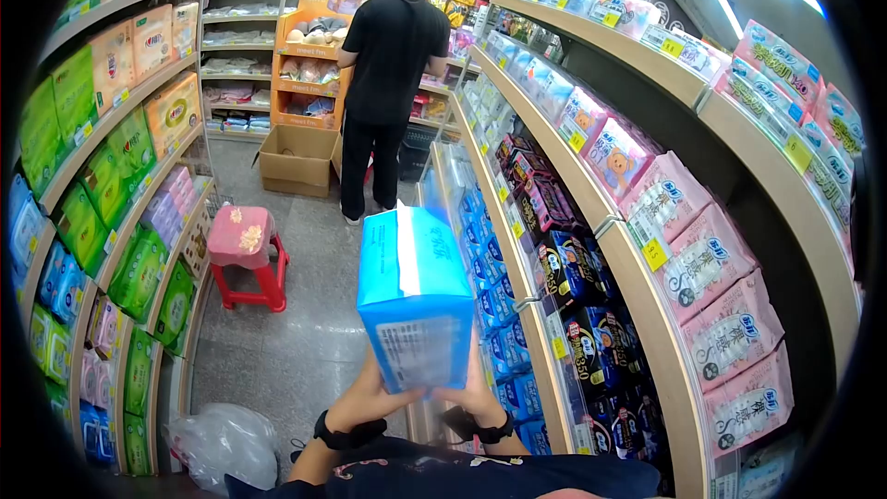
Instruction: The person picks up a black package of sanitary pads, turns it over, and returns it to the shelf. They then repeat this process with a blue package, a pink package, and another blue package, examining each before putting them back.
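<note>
A large blue plastic-wrapped pack (pixel 416 282) is held up in front of my body, over the aisle. A white strip runs across its top, and a pale printed label covers the side facing me. My left hand (pixel 371 390) grips its lower left side, with the thumb at the bottom edge. On the lower right, my right hand (pixel 474 386) is closed on the same pack. Part of the fingers of both hands is hidden behind it. Dark bands circle both wrists.
Pink packs (pixel 716 286) and dark boxes (pixel 591 342) line the right shelves; green tissue packs (pixel 78 166) fill the left ones. A red stool (pixel 245 249), a cardboard box (pixel 297 162) and a clear plastic bag (pixel 226 444) stand on the floor. Ahead, a person in black (pixel 393 65) faces away.
</note>
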A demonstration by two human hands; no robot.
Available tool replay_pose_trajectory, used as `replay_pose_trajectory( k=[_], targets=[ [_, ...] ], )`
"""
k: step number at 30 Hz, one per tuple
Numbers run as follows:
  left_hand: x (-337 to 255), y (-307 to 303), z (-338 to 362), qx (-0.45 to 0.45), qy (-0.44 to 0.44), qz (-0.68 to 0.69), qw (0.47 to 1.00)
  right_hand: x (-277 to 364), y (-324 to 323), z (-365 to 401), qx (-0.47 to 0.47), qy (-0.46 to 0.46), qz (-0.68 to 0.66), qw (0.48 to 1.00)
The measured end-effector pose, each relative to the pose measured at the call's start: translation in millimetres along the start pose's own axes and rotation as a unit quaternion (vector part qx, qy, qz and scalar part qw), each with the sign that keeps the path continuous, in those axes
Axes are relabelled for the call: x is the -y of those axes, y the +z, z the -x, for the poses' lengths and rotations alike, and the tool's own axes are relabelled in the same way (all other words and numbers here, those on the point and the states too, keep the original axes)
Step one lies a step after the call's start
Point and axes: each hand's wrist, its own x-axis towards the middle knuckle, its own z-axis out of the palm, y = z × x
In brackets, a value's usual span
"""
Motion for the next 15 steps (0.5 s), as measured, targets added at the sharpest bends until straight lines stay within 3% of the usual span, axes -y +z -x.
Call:
replay_pose_trajectory(
  k=[5,13,15],
  targets=[
    [-2.1,-3.5,-0.1,0.03,-0.034,-0.069,0.997,-15.6,-7.6,4.9,-0.035,0.02,0.024,0.999],
    [-14.2,-0.5,-6.9,0.003,-0.031,-0.047,0.998,-14.0,-3.4,11.0,-0.079,0.037,0.006,0.996],
    [-13.4,-0.6,-6.8,0.004,-0.036,-0.041,0.999,-16.5,-7.4,11.2,-0.076,0.004,0.076,0.994]
  ],
)
